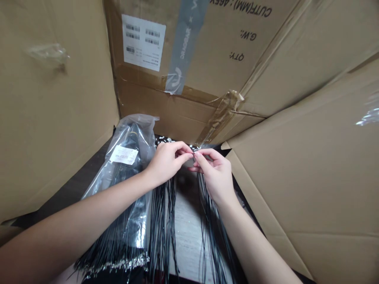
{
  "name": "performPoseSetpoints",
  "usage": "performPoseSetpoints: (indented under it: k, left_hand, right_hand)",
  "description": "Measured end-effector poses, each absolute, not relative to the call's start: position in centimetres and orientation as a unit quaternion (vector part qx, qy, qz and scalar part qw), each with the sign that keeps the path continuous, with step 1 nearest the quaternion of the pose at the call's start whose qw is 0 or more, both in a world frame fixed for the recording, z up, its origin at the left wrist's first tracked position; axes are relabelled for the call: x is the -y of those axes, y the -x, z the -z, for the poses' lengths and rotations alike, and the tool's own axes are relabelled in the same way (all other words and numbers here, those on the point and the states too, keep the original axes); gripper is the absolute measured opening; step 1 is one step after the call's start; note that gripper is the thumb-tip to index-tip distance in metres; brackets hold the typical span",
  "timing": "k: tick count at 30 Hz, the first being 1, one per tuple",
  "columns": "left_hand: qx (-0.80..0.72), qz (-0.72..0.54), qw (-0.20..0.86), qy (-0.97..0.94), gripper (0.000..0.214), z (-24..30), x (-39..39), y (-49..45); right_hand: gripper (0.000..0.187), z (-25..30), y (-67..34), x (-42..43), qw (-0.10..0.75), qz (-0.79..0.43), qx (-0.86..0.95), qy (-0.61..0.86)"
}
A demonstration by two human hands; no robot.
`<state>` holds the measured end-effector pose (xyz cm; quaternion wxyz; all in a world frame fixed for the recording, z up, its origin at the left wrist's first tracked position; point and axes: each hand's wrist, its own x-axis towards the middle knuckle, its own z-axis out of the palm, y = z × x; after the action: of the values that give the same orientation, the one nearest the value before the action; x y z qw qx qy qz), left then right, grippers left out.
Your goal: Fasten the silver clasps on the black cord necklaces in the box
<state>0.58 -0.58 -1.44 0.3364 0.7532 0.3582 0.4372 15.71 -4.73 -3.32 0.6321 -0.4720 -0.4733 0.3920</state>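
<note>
My left hand [168,161] and my right hand [213,170] meet at the middle of the view, fingertips pinched together on the small metal clasp end of a thin black cord [195,154]. Below the hands, several loose black cords [162,225] hang down toward me in two bunches, one under each hand. A second bunch of cords [211,221] trails under my right wrist. To the left lies a clear plastic bag [130,165] full of more black cords, with a white label on it and metal ends showing at its near edge.
Cardboard boxes wall in the spot: a flap [50,110] on the left, a taped box with a white label [189,59] behind, and a large panel [310,169] on the right. A pale tabletop [186,236] shows between the cords.
</note>
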Motion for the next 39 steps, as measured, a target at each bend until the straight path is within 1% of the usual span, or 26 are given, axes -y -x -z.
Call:
performPoseSetpoints:
  k: [3,7,9,14,19,24,27,33,39]
  left_hand:
    - [-0.372,-0.422,0.424,-0.710,0.007,1.4,0.5,-0.9]
    - [-0.338,-0.407,0.560,-0.637,0.005,1.4,0.2,-1.0]
    - [-0.327,-0.407,0.595,-0.611,0.004,1.3,0.1,-1.0]
    - [-0.327,-0.391,0.643,-0.571,0.008,0.9,0.1,-0.9]
    - [-0.340,-0.392,0.623,-0.585,0.007,0.9,0.1,-0.9]
    - [-0.369,-0.418,0.548,-0.623,0.009,1.7,-0.3,-0.9]
    - [-0.371,-0.422,0.524,-0.640,0.009,1.9,-0.3,-0.9]
    - [-0.339,-0.434,0.538,-0.638,0.011,1.6,0.1,-0.9]
    - [-0.302,-0.450,0.571,-0.617,0.010,1.5,0.6,-1.1]
  right_hand:
    - [0.033,3.5,-15.2,4.8,0.649,-0.418,0.441,0.458]
    - [0.034,3.3,-14.6,4.9,0.660,-0.491,0.387,0.415]
    - [0.035,3.3,-14.5,4.9,0.663,-0.521,0.361,0.399]
    - [0.035,3.4,-14.4,4.7,0.664,-0.555,0.322,0.384]
    - [0.036,3.5,-14.6,4.6,0.651,-0.561,0.331,0.389]
    - [0.036,3.4,-15.1,4.5,0.644,-0.508,0.377,0.430]
    - [0.035,3.4,-15.1,4.6,0.642,-0.483,0.395,0.446]
    - [0.034,3.4,-14.9,4.8,0.644,-0.445,0.419,0.461]
    - [0.027,3.6,-14.9,5.1,0.646,-0.425,0.450,0.447]
